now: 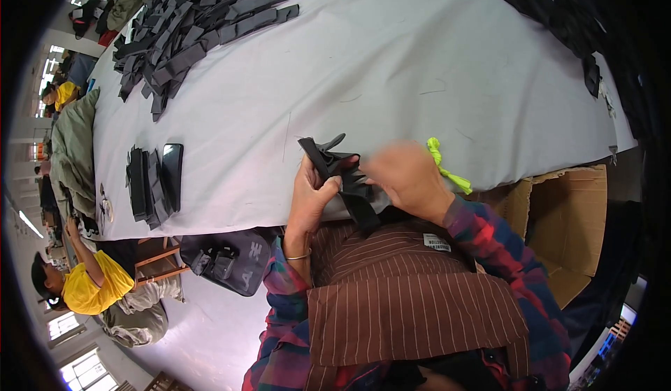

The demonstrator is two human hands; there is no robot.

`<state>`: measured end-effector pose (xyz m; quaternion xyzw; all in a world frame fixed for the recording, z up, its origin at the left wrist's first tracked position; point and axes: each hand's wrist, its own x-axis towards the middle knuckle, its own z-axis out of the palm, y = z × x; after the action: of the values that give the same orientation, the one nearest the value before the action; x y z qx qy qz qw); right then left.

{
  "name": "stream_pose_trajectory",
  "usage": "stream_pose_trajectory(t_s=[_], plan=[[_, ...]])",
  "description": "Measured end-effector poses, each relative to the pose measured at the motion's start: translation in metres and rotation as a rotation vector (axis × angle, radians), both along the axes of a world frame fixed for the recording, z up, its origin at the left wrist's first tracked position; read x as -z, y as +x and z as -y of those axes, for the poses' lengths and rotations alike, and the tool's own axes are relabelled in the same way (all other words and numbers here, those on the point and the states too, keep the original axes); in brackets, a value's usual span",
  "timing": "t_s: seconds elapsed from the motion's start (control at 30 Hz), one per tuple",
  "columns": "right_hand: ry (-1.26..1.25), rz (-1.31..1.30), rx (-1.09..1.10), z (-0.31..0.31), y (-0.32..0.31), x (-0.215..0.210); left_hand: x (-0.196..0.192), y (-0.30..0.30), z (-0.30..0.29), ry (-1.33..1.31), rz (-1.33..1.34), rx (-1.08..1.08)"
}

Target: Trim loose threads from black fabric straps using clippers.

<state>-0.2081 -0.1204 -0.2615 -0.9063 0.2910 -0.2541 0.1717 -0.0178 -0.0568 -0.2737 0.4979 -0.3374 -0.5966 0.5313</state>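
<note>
the grey counter (391,62) carries everything, and at its near edge a dark strap (344,174) hangs between both hands. it looks light, limp and floppy, likely best taken where it is folded thick, just above the left hand (311,198), whose fingers are clamped on it. the right hand (405,175) is blurred; its fingers seem closed on the strap's other side, though i cannot tell for sure.

An open brown cardboard box (570,230) stands below the desk's (391,62) right edge. A dark-screened phone (172,174) lies at the left (beside stacked black strips); a small white label (437,243) sits on the striped apron.
</note>
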Motion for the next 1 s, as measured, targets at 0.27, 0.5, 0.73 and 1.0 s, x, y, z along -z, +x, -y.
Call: stream_pose_trajectory(t_s=[0.27,0.5,0.73,1.0], plan=[[-0.188,-0.057,-0.027,-0.004,0.009,0.014,-0.004,-0.005,-0.001,0.013,0.024,-0.012],[-0.155,-0.088,-0.061,0.002,0.008,0.017,0.003,-0.002,0.000,-0.006,-0.001,0.015],[-0.131,-0.056,-0.108,0.004,0.009,0.018,0.001,-0.001,-0.001,0.010,-0.003,0.024],[-0.132,-0.036,-0.103,0.003,0.012,0.021,0.004,-0.002,0.000,-0.001,-0.016,0.012]])
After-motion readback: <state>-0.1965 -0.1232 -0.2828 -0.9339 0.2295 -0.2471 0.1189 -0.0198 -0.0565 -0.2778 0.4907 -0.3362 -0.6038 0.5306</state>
